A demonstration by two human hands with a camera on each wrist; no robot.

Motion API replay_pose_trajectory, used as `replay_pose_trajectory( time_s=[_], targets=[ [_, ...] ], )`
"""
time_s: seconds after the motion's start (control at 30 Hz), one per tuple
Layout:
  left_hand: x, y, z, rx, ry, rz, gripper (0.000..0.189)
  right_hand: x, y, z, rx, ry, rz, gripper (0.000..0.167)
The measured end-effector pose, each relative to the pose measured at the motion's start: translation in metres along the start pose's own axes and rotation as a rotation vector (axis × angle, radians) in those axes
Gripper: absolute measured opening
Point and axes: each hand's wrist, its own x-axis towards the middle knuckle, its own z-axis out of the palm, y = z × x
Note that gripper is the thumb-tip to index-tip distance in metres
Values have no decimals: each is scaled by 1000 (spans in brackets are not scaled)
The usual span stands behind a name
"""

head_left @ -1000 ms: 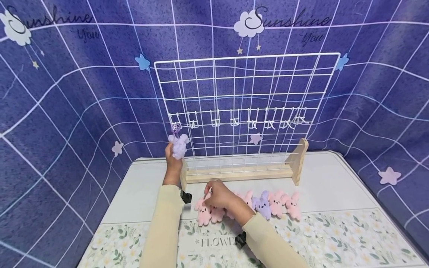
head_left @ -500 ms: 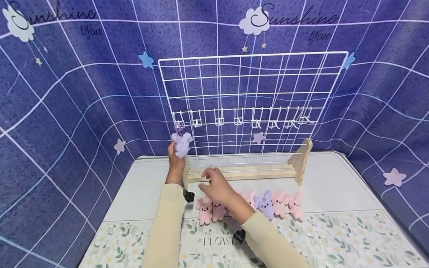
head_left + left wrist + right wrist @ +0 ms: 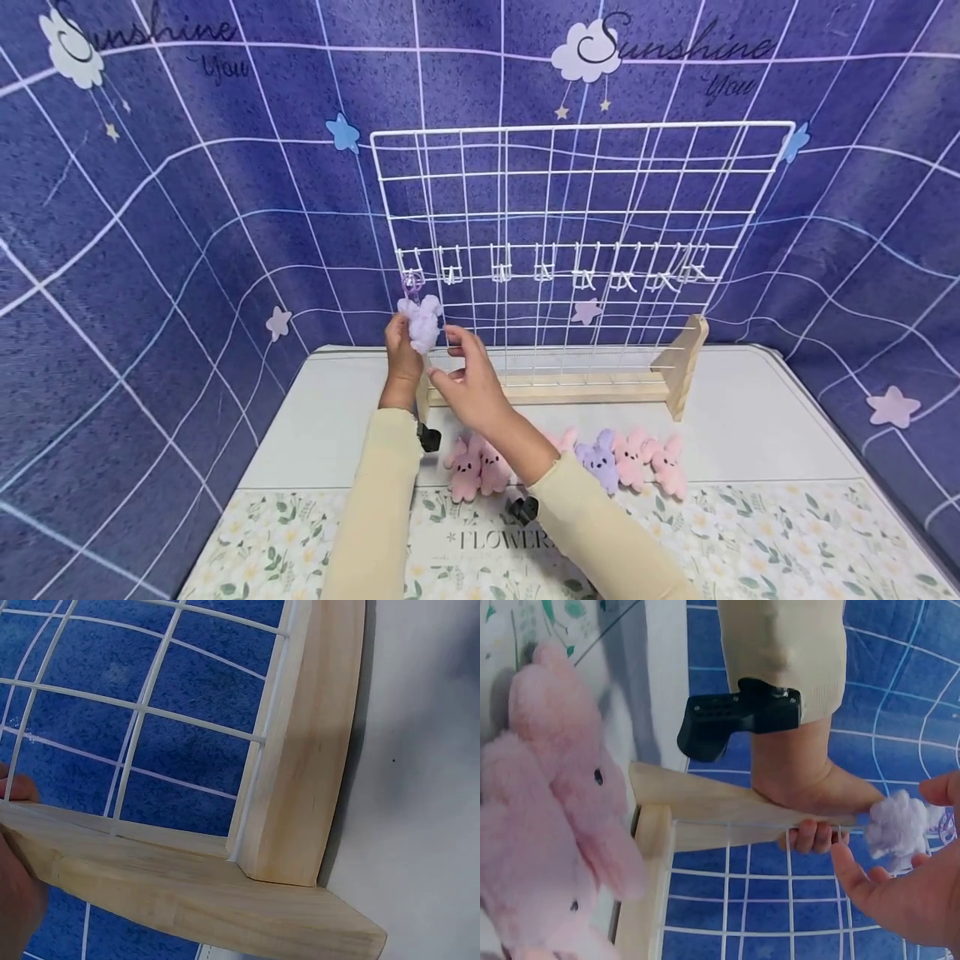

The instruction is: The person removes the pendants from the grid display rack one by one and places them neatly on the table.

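A lilac plush bunny (image 3: 423,323) hangs from the leftmost hook of the white wire grid rack (image 3: 592,171) by a purple ring or cord. Behind it, my left hand (image 3: 402,342) grips the wooden side post (image 3: 307,750) of the rack; in the right wrist view its fingers curl round the edge. My right hand (image 3: 471,379) is raised just right of the hanging bunny, fingers apart and lightly bent. In the right wrist view the fingertips come close to the fluffy lilac body (image 3: 896,829), with nothing pinched between them.
On the table, pink plush bunnies (image 3: 465,471) and a lilac one (image 3: 600,462) lie in a row below the rack, partly hidden by my right forearm. Several white hooks (image 3: 543,271) run along the grid. A floral mat (image 3: 750,542) covers the front.
My right hand has risen from over the row of plush bunnies to beside the hanging lilac bunny. The left hand keeps its grip on the rack. The head view has shifted slightly.
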Motion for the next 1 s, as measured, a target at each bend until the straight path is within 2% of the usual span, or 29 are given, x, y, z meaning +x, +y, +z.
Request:
replay_pose_trajectory(
  time_s=[0.07,0.13,0.2,0.27,0.37,0.5,0.6,0.67,0.77,0.87,1.0],
  targets=[
    [-1,0,0,53,-6,-2,58,1,0,2,29,-6,14,71],
    [-1,1,-1,143,-4,22,67,3,-1,4,38,-5,23,76],
    [-1,1,-2,218,-3,34,60,6,-2,6,42,4,26,80],
    [-1,2,-2,266,-13,34,44,8,-3,6,40,21,27,82],
    [-1,4,0,282,-18,12,21,13,-5,5,35,44,33,83],
    [-2,6,4,288,-11,-15,5,20,-5,5,9,59,39,84],
    [-2,6,5,288,-14,-12,12,23,-6,4,-5,76,13,82],
    [-2,5,5,278,-22,3,18,25,-6,4,-16,102,-14,74],
    [-2,5,5,224,-35,-3,11,25,-7,4,-6,114,-40,56],
    [-3,7,4,168,-40,-24,20,23,-9,5,42,85,-44,45],
    [-4,11,5,206,2,-40,36,19,-14,6,126,49,-30,44]
  ],
)
